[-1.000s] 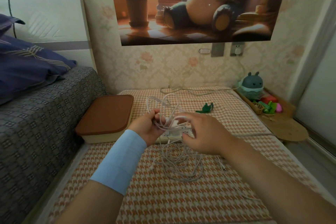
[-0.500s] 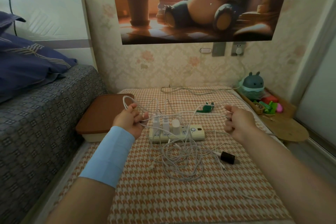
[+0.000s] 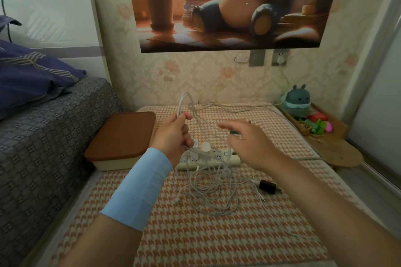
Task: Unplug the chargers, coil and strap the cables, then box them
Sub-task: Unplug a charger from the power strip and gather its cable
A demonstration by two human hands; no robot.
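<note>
Furthest left of the left hand I saw the bed [image 3: 54, 136], and against its edge the box [image 3: 121, 136] with its brown lid on. The left hand [image 3: 173, 134] was curled round a white cable [image 3: 184, 102], gripping it in the fist, with a loop standing up above the thumb and strands trailing down below the fingers. Just under and to the right of that hand lay the power strip [image 3: 208, 159], with white chargers [image 3: 205, 147] plugged in beside the knuckles. Nearer to me than both hands, a loose tangle of cables [image 3: 208, 193] sprawled on the checked mat [image 3: 195, 245]. The right hand [image 3: 251, 145] hovered above the strip's right end, blurred on my feed, fingers spread loosely and holding nothing. A small green item [image 3: 235, 132] showed just at its fingertips; I could not tell whether they touched. A black charger [image 3: 267, 186] lay unplugged below the right wrist
</note>
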